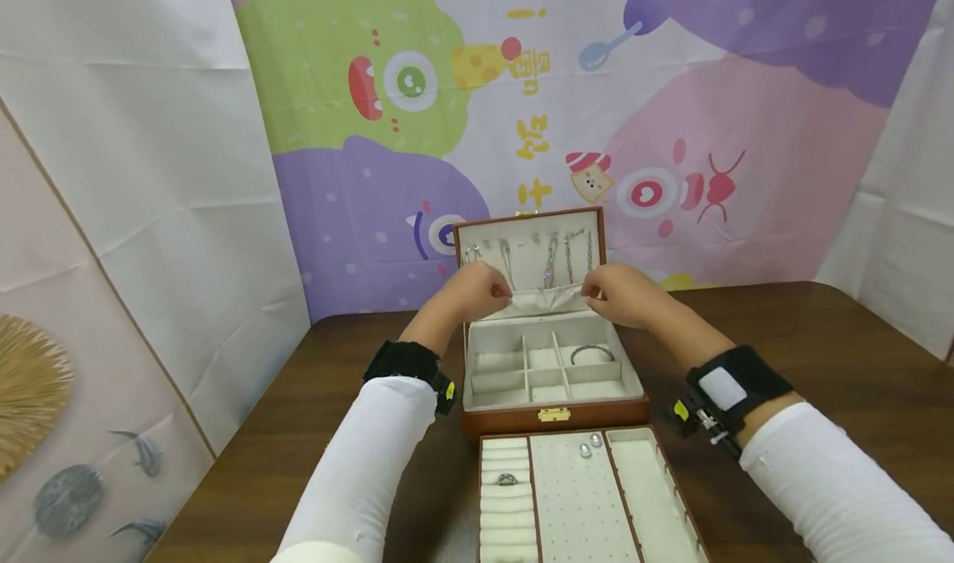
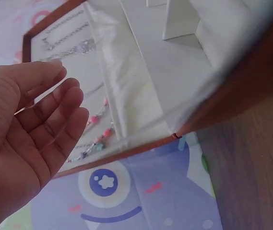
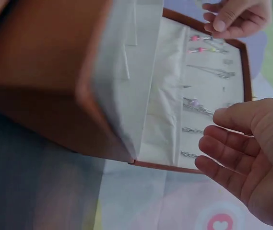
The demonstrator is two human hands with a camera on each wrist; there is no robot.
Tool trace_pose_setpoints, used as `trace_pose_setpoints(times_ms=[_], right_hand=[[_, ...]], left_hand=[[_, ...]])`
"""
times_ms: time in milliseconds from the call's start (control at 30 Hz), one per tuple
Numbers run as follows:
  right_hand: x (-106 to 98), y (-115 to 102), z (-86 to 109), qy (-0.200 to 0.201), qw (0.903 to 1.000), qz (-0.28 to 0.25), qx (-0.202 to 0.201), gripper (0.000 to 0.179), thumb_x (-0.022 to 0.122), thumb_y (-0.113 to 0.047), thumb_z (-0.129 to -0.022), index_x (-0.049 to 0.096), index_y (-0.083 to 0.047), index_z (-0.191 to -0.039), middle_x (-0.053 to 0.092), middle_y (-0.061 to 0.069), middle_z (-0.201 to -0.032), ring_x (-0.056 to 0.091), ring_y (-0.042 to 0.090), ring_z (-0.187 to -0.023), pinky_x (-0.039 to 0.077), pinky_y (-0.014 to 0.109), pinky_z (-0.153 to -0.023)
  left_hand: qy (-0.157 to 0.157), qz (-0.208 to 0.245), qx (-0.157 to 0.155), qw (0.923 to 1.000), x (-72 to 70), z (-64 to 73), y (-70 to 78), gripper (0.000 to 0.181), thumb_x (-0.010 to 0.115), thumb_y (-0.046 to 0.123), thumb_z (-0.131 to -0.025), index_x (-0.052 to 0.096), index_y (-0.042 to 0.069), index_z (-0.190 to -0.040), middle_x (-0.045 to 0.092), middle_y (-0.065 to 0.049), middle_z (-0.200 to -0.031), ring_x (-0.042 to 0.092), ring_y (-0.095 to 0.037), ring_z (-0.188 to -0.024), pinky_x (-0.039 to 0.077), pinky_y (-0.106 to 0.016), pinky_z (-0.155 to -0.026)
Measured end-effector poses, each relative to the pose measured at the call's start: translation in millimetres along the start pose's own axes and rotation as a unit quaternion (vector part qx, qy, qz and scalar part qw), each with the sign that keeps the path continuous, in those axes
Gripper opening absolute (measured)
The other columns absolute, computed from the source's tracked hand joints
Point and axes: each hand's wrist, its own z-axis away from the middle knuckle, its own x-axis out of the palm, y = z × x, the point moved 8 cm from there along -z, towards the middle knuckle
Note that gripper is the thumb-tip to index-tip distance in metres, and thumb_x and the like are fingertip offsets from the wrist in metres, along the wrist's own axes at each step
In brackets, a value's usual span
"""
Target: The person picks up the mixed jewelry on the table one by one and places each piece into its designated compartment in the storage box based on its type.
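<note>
A brown jewelry box stands with its lid raised, and several necklaces hang inside the lid. Before the lid's left side is my left hand, its fingers loosely bent with nothing between them. On the other side, my right hand is held near the lid's right edge, likewise holding nothing. A gathered fabric pocket runs along the lid between the hands. Pink-beaded chains hang near the left fingers in the left wrist view. Silver chains lie behind the right fingertips in the right wrist view.
The box's divided base holds a bangle in a back right compartment. In front lies a removable tray with a ring in its rolls and two pearl earrings. A printed cloth hangs behind the wooden table.
</note>
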Motion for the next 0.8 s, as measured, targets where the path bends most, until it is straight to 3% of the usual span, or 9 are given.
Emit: trace_pose_setpoints(times_ms=[300, 533, 700, 800], right_hand=[[-8.3, -6.1, 46.9, 0.032, 0.9981, -0.019, -0.048, 0.006, 0.069, -0.004, -0.087, 0.071, -0.001, -0.092, 0.066, 0.002, -0.083, 0.060, 0.018, -0.075, 0.051, 0.040, -0.068], [-6.2, 3.7, 81.0, 0.025, 0.9994, -0.007, -0.022, 0.010, 0.074, -0.008, -0.084, 0.072, -0.005, -0.093, 0.066, 0.000, -0.086, 0.060, 0.016, -0.075, 0.051, 0.040, -0.069], [-3.7, 13.3, 102.1, -0.004, 0.9998, -0.021, -0.007, 0.018, 0.078, -0.012, -0.082, 0.071, -0.003, -0.096, 0.064, -0.001, -0.085, 0.056, 0.013, -0.072, 0.050, 0.036, -0.065], [1.7, 19.9, 111.2, -0.036, 0.9990, -0.027, 0.002, 0.023, 0.078, -0.015, -0.082, 0.070, -0.002, -0.099, 0.064, -0.001, -0.088, 0.054, 0.011, -0.071, 0.049, 0.034, -0.064]], left_hand=[[0.038, 0.041, 0.000, 0.9984, -5.6, 42.9, 3.1, 0.011, 0.068, 0.015, -0.092, 0.076, 0.008, -0.096, 0.071, 0.000, -0.085, 0.064, -0.014, -0.079, 0.052, -0.030, -0.073], [0.049, 0.059, 0.015, 0.9970, -2.8, 78.9, 8.4, 0.015, 0.070, 0.013, -0.089, 0.075, 0.006, -0.101, 0.069, 0.000, -0.085, 0.063, -0.013, -0.076, 0.051, -0.029, -0.070], [0.053, 0.055, 0.032, 0.9966, -1.1, 105.7, 12.0, 0.025, 0.074, 0.016, -0.086, 0.072, 0.004, -0.108, 0.064, -0.002, -0.087, 0.058, -0.017, -0.077, 0.048, -0.029, -0.069], [0.048, 0.054, 0.042, 0.9965, 0.7, 120.1, 14.9, 0.031, 0.075, 0.019, -0.085, 0.070, 0.004, -0.112, 0.063, -0.003, -0.096, 0.058, -0.020, -0.085, 0.049, -0.032, -0.074]])
